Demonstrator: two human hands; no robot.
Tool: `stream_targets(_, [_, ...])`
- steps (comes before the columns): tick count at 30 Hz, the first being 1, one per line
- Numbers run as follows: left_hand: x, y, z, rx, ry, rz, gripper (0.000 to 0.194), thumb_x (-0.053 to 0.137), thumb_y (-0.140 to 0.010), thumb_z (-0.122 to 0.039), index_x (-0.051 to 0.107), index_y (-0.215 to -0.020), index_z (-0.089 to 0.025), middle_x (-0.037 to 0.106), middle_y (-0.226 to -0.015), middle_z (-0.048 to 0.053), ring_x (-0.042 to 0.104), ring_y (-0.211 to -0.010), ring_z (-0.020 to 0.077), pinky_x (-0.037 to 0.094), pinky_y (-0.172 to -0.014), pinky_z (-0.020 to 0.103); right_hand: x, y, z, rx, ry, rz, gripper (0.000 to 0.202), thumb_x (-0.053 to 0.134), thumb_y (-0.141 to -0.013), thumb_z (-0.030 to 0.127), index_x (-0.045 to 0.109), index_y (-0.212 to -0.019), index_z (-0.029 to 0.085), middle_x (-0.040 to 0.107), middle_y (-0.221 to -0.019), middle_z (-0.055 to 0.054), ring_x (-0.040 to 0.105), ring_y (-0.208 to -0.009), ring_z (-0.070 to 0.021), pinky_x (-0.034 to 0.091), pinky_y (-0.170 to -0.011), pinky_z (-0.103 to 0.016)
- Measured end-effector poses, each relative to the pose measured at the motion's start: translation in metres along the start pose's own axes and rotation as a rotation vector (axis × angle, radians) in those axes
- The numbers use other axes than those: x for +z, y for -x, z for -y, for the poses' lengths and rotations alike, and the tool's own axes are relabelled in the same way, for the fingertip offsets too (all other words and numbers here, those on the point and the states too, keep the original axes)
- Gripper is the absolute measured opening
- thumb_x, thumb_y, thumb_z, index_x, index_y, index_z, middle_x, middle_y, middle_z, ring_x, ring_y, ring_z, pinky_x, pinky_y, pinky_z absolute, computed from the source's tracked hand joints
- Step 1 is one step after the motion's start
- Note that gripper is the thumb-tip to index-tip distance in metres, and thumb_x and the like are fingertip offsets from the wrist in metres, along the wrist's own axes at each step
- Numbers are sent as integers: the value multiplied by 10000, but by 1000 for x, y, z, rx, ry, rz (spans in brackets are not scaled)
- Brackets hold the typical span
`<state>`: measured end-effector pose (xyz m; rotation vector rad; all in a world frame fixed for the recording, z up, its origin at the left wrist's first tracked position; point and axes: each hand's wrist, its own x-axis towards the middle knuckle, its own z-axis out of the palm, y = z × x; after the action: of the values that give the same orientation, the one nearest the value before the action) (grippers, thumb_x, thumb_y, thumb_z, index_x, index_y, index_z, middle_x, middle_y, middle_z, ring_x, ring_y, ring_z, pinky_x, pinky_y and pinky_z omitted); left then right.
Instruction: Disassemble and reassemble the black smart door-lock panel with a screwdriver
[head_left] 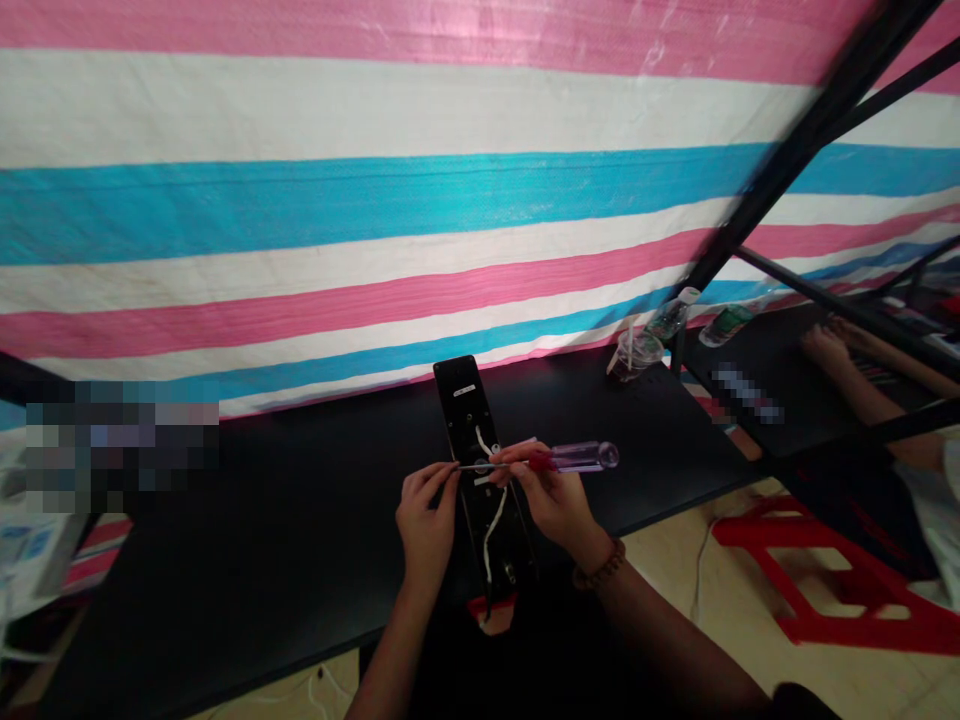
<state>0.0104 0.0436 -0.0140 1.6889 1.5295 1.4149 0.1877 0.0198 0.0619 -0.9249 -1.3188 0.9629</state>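
Screwdriver Poised Across a Black Panel

From where I stand, the right hand has its grip closed around a clear-handled screwdriver, fingers forward near the shaft. The left hand has thumb and fingers pressed together at the shaft's far end — whether they pinch the tip or some small piece on it, I can't tell. Below them the long black panel lies lengthwise on the bench, a white cable trailing along it.

I'd keep both wrists low, let the left fingertips steady the tip without crowding it, and turn the handle lightly — with the shaft clear of that cable, which could snag.

Toward the back right sits a clear plastic cup, its contents too blurred to name. A clear bottle leans just beside it; another bottle is further right, near another person's hands. I can't make out liquid in either.
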Motion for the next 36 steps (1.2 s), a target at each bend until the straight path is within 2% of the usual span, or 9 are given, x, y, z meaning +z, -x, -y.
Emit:
stream_targets(3, [-5, -3, 2, 97, -15, 48, 175, 647, -913, -330, 794, -964, -251, 727, -945, 56, 637, -936, 222, 516, -864, 376, -5, -3, 4, 49, 9, 30, 231, 558, -998, 409, 669, -1009, 208, 744, -854, -47, 739, -761, -165, 624, -742, -315])
stream_targets(7, [-14, -9, 4, 170, 28, 200, 170, 645, -913, -321, 801, -966, -281, 745, -939, 52, 635, -935, 224, 526, -840, 372, -16, -13, 13, 134, -20, 86, 270, 590, -978, 433, 708, -969, 190, 751, -807, -45, 739, -738, -167, 622, -727, -307])
stream_targets(11, [-18, -11, 3, 106, 93, 277, 174, 649, -903, -347, 806, -938, -280, 739, -944, 57, 648, -933, 225, 539, -829, 365, -29, -22, 17, 158, -61, 127, 292, 596, -974, 436, 726, -949, 176, 757, -779, -48, 738, -724, -171, 618, -706, -305])
stream_targets(15, [-17, -7, 3, 62, 113, 297, 182, 655, -890, -368, 810, -917, -278, 730, -932, 62, 649, -931, 227, 543, -829, 366, -29, -20, 20, 153, -47, 149, 259, 601, -973, 417, 723, -957, 189, 755, -795, -44, 734, -726, -168, 614, -712, -306])
stream_targets(22, [-13, -2, 9, 44, 76, 261, 203, 634, -900, -381, 808, -943, -286, 685, -1114, 77, 630, -1049, 244, 535, -930, 411, -14, -9, 19, 90, 66, 136, 233, 560, -989, 393, 699, -986, 206, 727, -815, -39, 723, -750, -167, 605, -710, -300])
stream_targets(27, [-15, -7, 15, 106, 1, 241, 190, 635, -908, -374, 804, -976, -318, 644, -1239, 72, 596, -1110, 260, 527, -936, 438, -15, -10, 19, 56, 156, 166, 203, 521, -1008, 314, 691, -1022, 204, 725, -855, -42, 727, -798, -169, 595, -756, -309])
stream_targets(30, [-14, -10, 15, 105, -20, 238, 271, 668, -881, -394, 760, -1126, -324, 588, -1371, 81, 567, -1208, 286, 518, -959, 463, -15, -13, 16, 25, 190, 169, 193, 515, -1010, 296, 685, -1047, 213, 726, -893, -41, 725, -823, -166, 591, -774, -305])
stream_targets(33, [-8, -10, 16, -7, 6, 136, 485, 688, -850, -434, 652, -1307, -275, 551, -1424, 121, 561, -1252, 298, 542, -927, 444, -12, -15, 9, 1, 215, 145, 187, 514, -1007, 286, 681, -1052, 215, 727, -904, -40, 727, -822, -162, 589, -764, -292])
stream_targets(36, [1, -6, 19, -193, 71, 107, 571, 688, -832, -466, 615, -1342, -219, 651, -1305, 141, 650, -1128, 286, 568, -856, 405, -6, -18, 2, 2, 246, 140, 168, 523, -999, 268, 676, -1052, 221, 731, -876, -35, 731, -816, -166, 589, -754, -289])
